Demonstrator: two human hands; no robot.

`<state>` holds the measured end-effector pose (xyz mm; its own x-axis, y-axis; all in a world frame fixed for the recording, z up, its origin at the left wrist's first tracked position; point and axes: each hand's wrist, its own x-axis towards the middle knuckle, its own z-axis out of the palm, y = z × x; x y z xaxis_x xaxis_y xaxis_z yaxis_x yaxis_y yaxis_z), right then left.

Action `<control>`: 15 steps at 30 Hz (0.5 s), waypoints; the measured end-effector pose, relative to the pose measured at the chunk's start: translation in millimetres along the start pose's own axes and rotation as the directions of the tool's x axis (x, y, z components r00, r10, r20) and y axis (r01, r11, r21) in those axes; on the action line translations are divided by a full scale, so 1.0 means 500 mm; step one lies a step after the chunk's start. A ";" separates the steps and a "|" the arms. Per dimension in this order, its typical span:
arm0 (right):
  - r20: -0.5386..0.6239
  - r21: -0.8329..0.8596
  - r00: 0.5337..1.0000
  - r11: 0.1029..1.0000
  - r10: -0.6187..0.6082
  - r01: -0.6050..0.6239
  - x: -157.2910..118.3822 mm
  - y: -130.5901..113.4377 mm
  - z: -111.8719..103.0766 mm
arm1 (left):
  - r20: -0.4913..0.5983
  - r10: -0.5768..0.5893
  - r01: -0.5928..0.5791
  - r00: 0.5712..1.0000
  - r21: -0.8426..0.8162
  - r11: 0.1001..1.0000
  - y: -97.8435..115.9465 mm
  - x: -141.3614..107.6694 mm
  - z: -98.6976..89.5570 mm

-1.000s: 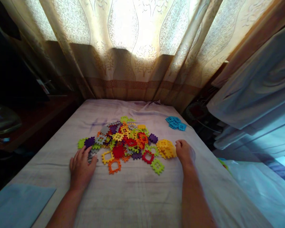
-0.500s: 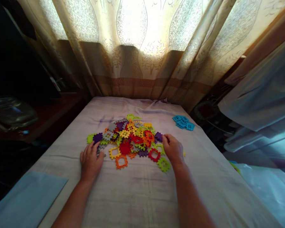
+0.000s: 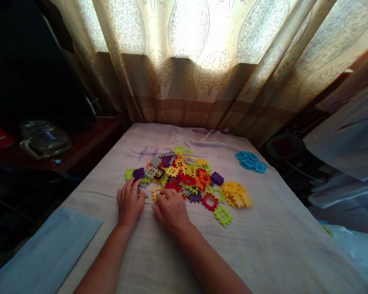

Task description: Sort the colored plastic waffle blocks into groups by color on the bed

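One glass jug (image 3: 46, 139) stands at the left on a dark red ledge (image 3: 92, 136); its walls are see-through, but whether it holds anything is too dim to tell; a light-blue sheet (image 3: 49, 249) lies nearer, over the left part of the pale cloth (image 3: 217, 257); next comes the left hand (image 3: 130, 206), relaxed and palm down, fingers loosely spread beside grey pieces (image 3: 143, 185), clenching nothing; the right hand (image 3: 172, 210) bends its fingers down at a yellow frame piece (image 3: 154, 194), and I cannot tell whether it grips it; just beyond both hands, the mixed pile (image 3: 187, 180) of toothed flat pieces sits loose on the cloth; a lime piece (image 3: 223, 215) lies at its near right edge; a yellow stack (image 3: 236, 194) is just right of the pile; farther back, a blue stack (image 3: 250, 161) lies apart; at far right is clear plastic (image 3: 352, 249), its contents blurred.
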<state>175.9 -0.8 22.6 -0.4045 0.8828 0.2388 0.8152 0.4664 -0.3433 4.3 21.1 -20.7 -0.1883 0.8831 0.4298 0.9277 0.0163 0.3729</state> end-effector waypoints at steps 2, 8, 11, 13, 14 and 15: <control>0.037 -0.031 0.998 0.999 0.044 -0.042 0.012 -0.015 0.009 | -0.001 0.001 -0.001 1.000 -0.001 1.000 0.000 0.000 0.000; -0.031 0.101 0.997 0.993 0.068 -0.065 0.025 -0.012 0.024 | 0.003 -0.011 0.011 1.000 -0.008 1.000 0.001 -0.001 0.000; -0.178 0.380 0.975 0.924 0.130 -0.054 0.021 0.004 0.028 | 0.008 -0.017 0.017 1.000 -0.008 1.000 0.003 -0.001 -0.001; -0.196 0.594 0.949 0.800 0.247 -0.085 0.021 0.019 0.026 | 0.013 -0.023 0.023 1.000 -0.006 1.000 0.004 -0.001 -0.002; -0.161 0.692 0.937 0.712 0.310 -0.116 0.022 0.027 0.023 | 0.015 -0.026 0.026 1.000 -0.006 1.000 0.005 -0.001 -0.002; -0.102 0.778 0.926 0.609 0.364 -0.153 0.024 0.035 0.019 | 0.018 -0.028 0.028 0.999 -0.006 1.000 0.005 -0.001 -0.003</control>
<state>181.5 18.5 10.8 -0.0358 0.9813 0.1894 0.2359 0.1924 -0.9525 6.3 20.1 -18.9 -0.2086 0.8904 0.4045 0.9200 0.0384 0.3899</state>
